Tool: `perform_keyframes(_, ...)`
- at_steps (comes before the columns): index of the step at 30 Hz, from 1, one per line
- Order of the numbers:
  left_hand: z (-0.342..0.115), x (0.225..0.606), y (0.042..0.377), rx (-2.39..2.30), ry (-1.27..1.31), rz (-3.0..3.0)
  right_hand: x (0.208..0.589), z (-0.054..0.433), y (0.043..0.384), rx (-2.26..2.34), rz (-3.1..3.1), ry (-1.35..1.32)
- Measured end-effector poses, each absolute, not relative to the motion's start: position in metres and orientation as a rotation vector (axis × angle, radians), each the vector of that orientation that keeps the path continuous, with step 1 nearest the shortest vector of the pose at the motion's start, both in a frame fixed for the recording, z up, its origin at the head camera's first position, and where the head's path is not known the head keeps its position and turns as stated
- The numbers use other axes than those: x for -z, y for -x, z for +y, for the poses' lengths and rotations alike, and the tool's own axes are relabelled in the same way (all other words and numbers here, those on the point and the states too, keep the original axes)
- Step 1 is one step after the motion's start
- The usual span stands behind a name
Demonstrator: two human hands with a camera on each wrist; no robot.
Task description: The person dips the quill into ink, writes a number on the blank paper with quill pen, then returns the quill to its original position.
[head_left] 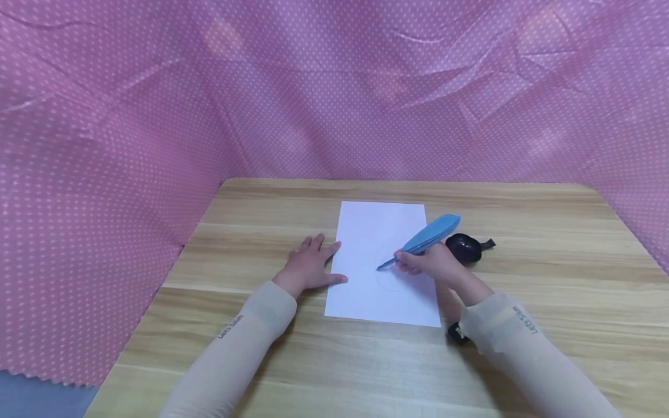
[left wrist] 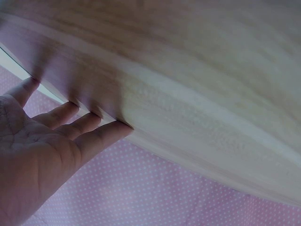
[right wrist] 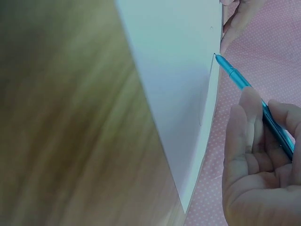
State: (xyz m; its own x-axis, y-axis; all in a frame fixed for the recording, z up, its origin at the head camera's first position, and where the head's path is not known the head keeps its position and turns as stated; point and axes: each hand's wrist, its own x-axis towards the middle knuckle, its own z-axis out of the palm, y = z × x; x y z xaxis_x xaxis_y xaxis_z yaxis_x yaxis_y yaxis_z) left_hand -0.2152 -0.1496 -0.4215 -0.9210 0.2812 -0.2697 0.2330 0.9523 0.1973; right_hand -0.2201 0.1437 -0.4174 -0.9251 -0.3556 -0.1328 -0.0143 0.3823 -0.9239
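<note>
A sheet of white paper (head_left: 360, 232) lies on the wooden table, with a faint curved line drawn on its right half. My right hand (head_left: 425, 264) pinches a blue feather pen (head_left: 431, 233) between thumb and fingers. Its tip meets the paper at the left side of that curve. In the right wrist view the pen's teal barrel (right wrist: 233, 74) runs through the fingers, its point at the end of a thin line. My left hand (head_left: 308, 267) lies spread at the paper's left edge, thumb and index finger over the sheet. The left wrist view shows its fingertips (left wrist: 123, 126) pressing down.
Just beyond my right hand sits a rounded, glossy black object (head_left: 464, 248) with a short strap. A smaller black item (head_left: 457, 333) is partly covered by my right sleeve (head_left: 496, 325). Pink dotted cloth (head_left: 366, 128) hangs behind and beside the wooden table (head_left: 251, 215).
</note>
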Motion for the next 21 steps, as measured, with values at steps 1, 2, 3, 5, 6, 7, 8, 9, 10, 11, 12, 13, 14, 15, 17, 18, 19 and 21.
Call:
perform_keyframes(1, -0.1495, 0.4214, 0.2152, -0.233, -0.378, 2.807, 0.4176, 0.1437, 0.22, 1.559, 2.334, 0.331)
perform_keyframes(2, -0.1494, 0.4213, 0.2151, -0.232, -0.377, 2.807, 0.4176, 0.1437, 0.2199, 1.559, 2.333, 0.337)
perform_keyframes(3, -0.1494, 0.4213, 0.215, -0.231, -0.377, 2.807, 0.4176, 0.1436, 0.2199, 1.56, 2.332, 0.342)
perform_keyframes(5, -0.1493, 0.4211, 0.2147, -0.225, -0.377, 2.809, 0.4175, 0.1434, 0.2197, 1.564, 2.328, 0.347)
perform_keyframes(6, -0.1492, 0.421, 0.2147, -0.224, -0.378, 2.81, 0.4174, 0.1433, 0.2196, 1.567, 2.323, 0.349)
perform_keyframes(7, -0.1491, 0.4208, 0.2147, -0.221, -0.377, 2.811, 0.4172, 0.1433, 0.2195, 1.568, 2.32, 0.351)
perform_keyframes(8, -0.1491, 0.4206, 0.2146, -0.219, -0.377, 2.813, 0.417, 0.1434, 0.2193, 1.57, 2.317, 0.353)
perform_keyframes(9, -0.149, 0.4204, 0.2147, -0.217, -0.377, 2.813, 0.4168, 0.1434, 0.2192, 1.575, 2.313, 0.352)
perform_keyframes(10, -0.149, 0.4203, 0.2146, -0.216, -0.377, 2.814, 0.4167, 0.1434, 0.2191, 1.579, 2.308, 0.353)
perform_keyframes(11, -0.149, 0.4202, 0.2146, -0.215, -0.377, 2.815, 0.4167, 0.1434, 0.2191, 1.58, 2.306, 0.354)
perform_keyframes(12, -0.149, 0.4202, 0.2147, -0.214, -0.376, 2.815, 0.4167, 0.1434, 0.2191, 1.584, 2.302, 0.357)
perform_keyframes(13, -0.149, 0.4202, 0.2146, -0.215, -0.375, 2.815, 0.4169, 0.1435, 0.2192, 1.586, 2.3, 0.36)
perform_keyframes(14, -0.149, 0.4202, 0.2146, -0.217, -0.374, 2.816, 0.4172, 0.1435, 0.2193, 1.588, 2.299, 0.362)
perform_keyframes(15, -0.149, 0.4203, 0.2146, -0.218, -0.373, 2.816, 0.4174, 0.1434, 0.2195, 1.59, 2.297, 0.363)
perform_keyframes(17, -0.149, 0.4208, 0.2145, -0.217, -0.373, 2.817, 0.4184, 0.1435, 0.22, 1.592, 2.297, 0.366)
perform_keyframes(18, -0.1489, 0.421, 0.2144, -0.218, -0.373, 2.817, 0.419, 0.1435, 0.2202, 1.594, 2.297, 0.366)
perform_keyframes(19, -0.1489, 0.4213, 0.2144, -0.218, -0.373, 2.817, 0.4195, 0.1437, 0.2204, 1.593, 2.299, 0.364)
perform_keyframes(21, -0.1488, 0.4217, 0.2141, -0.216, -0.374, 2.815, 0.4205, 0.1444, 0.2207, 1.595, 2.296, 0.353)
